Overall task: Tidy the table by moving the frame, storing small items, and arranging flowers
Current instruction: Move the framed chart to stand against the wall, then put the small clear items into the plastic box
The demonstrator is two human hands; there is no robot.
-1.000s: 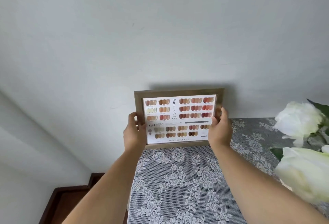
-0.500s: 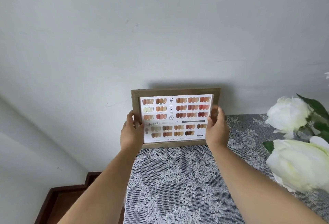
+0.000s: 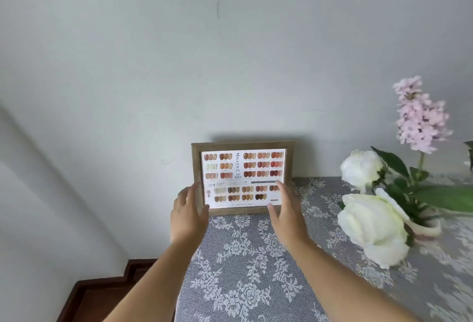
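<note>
Your frame (image 3: 243, 177) stands upright at the back edge of the table (image 3: 245, 270), leaning on the wall (image 3: 230, 66), its long axis running left to right. Your left hand (image 3: 188, 215) sits spread wide in front of the frame's lower left corner, your right hand (image 3: 284, 213) equally wide in front of its lower right; neither grips it. The frame looks placed. The white flowers (image 3: 371, 209) lie well to the frame's right, so your right hand is nearer them.
</note>
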